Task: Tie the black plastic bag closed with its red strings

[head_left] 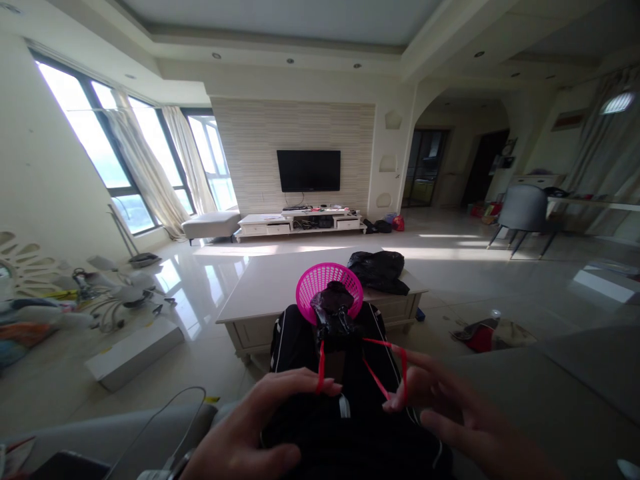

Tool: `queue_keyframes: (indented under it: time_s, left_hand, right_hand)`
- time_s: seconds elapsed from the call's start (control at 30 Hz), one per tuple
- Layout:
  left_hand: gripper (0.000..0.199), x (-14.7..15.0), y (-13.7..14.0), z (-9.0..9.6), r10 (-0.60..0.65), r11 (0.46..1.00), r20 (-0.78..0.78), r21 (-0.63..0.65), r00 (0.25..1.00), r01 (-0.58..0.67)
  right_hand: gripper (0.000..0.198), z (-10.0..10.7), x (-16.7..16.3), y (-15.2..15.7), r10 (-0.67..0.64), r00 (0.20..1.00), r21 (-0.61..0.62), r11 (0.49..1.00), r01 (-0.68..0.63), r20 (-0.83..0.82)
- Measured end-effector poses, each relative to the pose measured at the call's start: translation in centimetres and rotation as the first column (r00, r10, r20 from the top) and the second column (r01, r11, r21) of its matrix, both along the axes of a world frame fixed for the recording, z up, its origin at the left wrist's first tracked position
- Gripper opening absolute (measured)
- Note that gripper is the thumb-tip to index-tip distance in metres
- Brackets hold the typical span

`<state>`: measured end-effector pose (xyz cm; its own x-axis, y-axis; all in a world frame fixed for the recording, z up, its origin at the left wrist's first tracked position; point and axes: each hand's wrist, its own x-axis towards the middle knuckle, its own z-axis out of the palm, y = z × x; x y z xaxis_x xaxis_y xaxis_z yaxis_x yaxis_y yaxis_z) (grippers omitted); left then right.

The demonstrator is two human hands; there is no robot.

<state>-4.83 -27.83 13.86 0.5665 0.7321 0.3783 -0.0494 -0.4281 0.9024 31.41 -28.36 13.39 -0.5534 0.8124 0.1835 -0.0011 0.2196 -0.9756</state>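
A small black plastic bag point(334, 313) with red drawstrings point(381, 377) rests on my knees, over black trousers. My left hand point(260, 427) pinches one red string between thumb and fingers at the lower middle. My right hand point(450, 407) holds the other red string loop, stretched taut toward the bag. Behind the bag, a pink mesh basket point(320, 280) stands tilted against my knees, its open side facing me.
A low white coffee table point(265, 293) stands just ahead with a crumpled black bag point(379, 270) on it. A TV point(309, 170) and white cabinet are at the far wall. Clutter lies on the floor at left; a grey chair point(523, 210) stands at right.
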Motion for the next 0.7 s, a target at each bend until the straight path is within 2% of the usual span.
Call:
queue_keyframes:
  time_s: [0.13,0.23,0.3,0.47,0.53,0.63,0.7]
  left_hand:
    - [0.082,3.0,-0.7,0.0,-0.084,0.989,-0.099,-0.133,0.992,0.071]
    - [0.087,5.1,-1.3,0.5,-0.111,0.986,-0.156,-0.14,0.981,0.089]
    - [0.085,6.1,-1.4,0.8,-0.123,0.986,-0.119,-0.128,0.985,0.108]
    - [0.087,7.1,-0.7,0.9,-0.21,0.967,-0.001,-0.151,0.978,0.207]
    - [0.079,7.2,-0.5,0.8,-0.237,0.955,0.025,-0.177,0.971,0.237]
    - [0.066,7.3,-0.8,0.9,-0.214,0.954,0.043,-0.208,0.976,0.218]
    - [0.062,7.5,-1.4,1.3,-0.193,0.958,0.042,-0.206,0.98,0.197]
  right_hand:
    - [0.058,-0.5,0.0,-0.5,-0.015,0.98,0.024,1.0,0.01,0.199]
    - [0.053,-1.1,-0.1,-0.5,-0.071,0.951,0.095,0.995,0.044,0.301]
    - [0.047,-1.5,-0.4,-0.5,-0.129,0.937,0.16,0.984,0.08,0.324]
    - [0.043,-1.3,-1.3,-0.5,-0.206,0.92,0.252,0.96,0.124,0.333]
    - [0.036,-0.6,-1.8,-0.4,-0.207,0.931,0.278,0.953,0.122,0.301]
    - [0.026,0.0,-2.1,0.7,-0.124,0.971,0.312,0.948,0.055,0.204]
    - [0.028,-0.5,-2.2,2.1,-0.173,0.974,0.36,0.926,0.111,0.144]
